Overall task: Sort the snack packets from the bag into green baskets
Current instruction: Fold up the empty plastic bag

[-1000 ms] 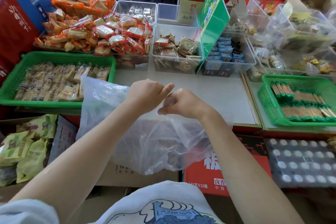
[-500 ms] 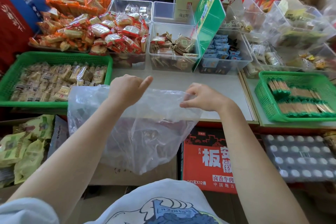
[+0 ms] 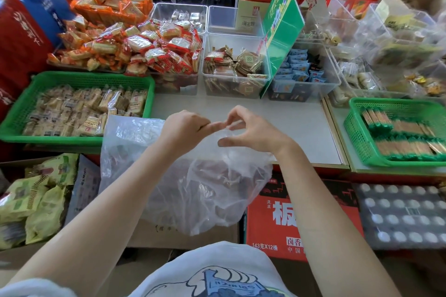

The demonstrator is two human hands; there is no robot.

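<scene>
A clear plastic bag hangs in front of me at the counter's front edge, with brownish snack packets dimly visible inside. My left hand and my right hand meet at the bag's top, both pinching its rim. A green basket at the left is full of pale wrapped snacks. A second green basket at the right holds rows of green-tipped stick packets.
Clear tubs of wrapped snacks and a heap of orange and red packets stand behind the grey counter. A green sign leans between tubs. Cardboard boxes and yellow packets sit below.
My hands, spread wide apart on the bag's rim half a second ago, have come back together at the middle, gathering the bag's top between them.
</scene>
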